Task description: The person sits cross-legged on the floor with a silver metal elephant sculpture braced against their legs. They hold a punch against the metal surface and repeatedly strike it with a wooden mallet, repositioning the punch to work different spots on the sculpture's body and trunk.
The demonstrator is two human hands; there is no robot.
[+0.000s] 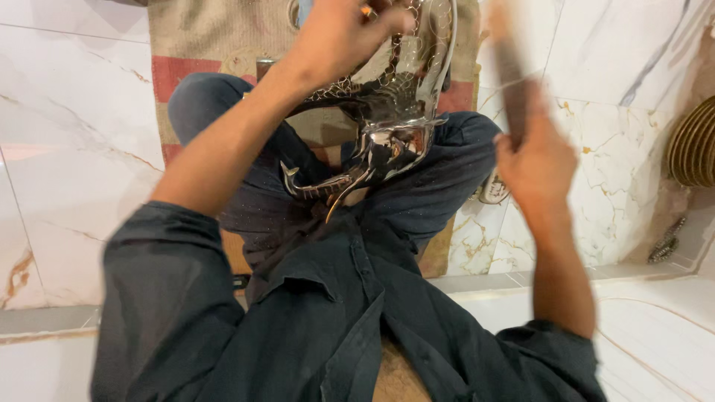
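The left hand (339, 33), arm stretched forward and fingers closed, grips the top of a shiny metal bird figure (387, 126) that hangs below it over the lap, while the raised right hand (540, 160) clasps a blurred dark tool (510, 71) to the figure's right.

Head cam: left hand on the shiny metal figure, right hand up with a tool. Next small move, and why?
Probably bring the right hand and its blurred dark tool leftward onto the shiny metal figure. The left hand grips the figure's top over the lap, and the tool is apart from it, raised.
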